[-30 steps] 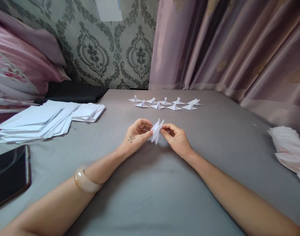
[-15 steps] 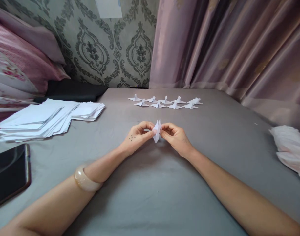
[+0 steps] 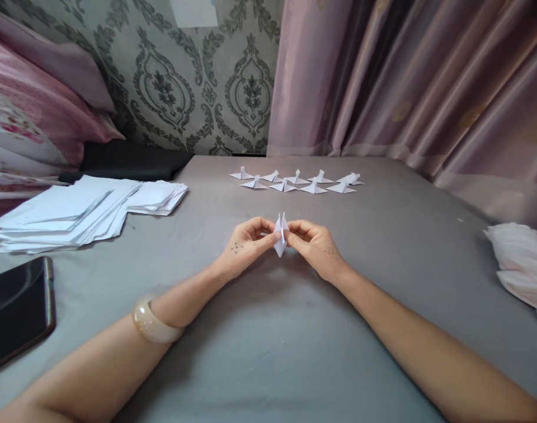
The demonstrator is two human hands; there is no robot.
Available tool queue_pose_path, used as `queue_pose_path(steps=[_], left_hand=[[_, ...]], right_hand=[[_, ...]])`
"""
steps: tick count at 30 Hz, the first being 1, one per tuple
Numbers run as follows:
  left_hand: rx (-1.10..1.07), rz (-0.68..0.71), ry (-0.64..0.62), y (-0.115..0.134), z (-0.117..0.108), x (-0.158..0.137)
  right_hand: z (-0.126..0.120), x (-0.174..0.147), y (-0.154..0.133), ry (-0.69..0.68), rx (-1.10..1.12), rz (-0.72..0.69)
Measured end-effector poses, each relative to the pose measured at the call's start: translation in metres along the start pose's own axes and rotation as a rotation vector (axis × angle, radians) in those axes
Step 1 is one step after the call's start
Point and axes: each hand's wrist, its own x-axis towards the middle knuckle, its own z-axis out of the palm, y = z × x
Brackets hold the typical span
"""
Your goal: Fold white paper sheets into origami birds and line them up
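Observation:
A small folded piece of white paper (image 3: 280,242) stands upright between my hands, with two narrow points at its top and one point at the bottom. My left hand (image 3: 251,244) pinches its left side between thumb and fingers. On the opposite side my right hand (image 3: 315,244) pinches the paper in the same way. Several finished-looking origami figures (image 3: 313,187) with spread wings stand in two rows farther back, beyond my hands.
Stacked white paper sheets (image 3: 66,214) lie at the left on the grey surface (image 3: 268,352). A dark phone (image 3: 17,311) is at the near left, and a black folded item (image 3: 136,161) lies behind the sheets. White crumpled material (image 3: 519,258) sits at the right edge.
The folded paper has turned slightly in my fingers, and its two upper points look more evenly spread. Both hands keep their pinch in nearly the same place.

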Motion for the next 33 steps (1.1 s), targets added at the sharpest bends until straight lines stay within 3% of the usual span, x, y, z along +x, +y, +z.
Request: queue_pose_path(steps=[4,10,22,30,33], left_hand=[[0.007,-0.028,0.005,0.001,0.002,-0.001],[0.007,-0.001,0.067,-0.002,0.000,0.001],[-0.158,0.041,0.073,-0.002,0.002,0.003],[-0.149,-0.140,-0.021,-0.005,-0.003,0.003],[-0.206,-0.203,-0.008,-0.005,-0.005,0.004]], right_hand=[[0.001,-0.002,-0.004,0.024,-0.018,0.004],[0.003,-0.008,-0.019,-0.086,-0.004,0.062],[0.002,-0.001,-0.007,-0.005,0.096,0.093],[0.001,0.001,-0.004,0.054,0.140,0.103],[-0.003,0.002,-0.002,0.004,0.220,0.164]])
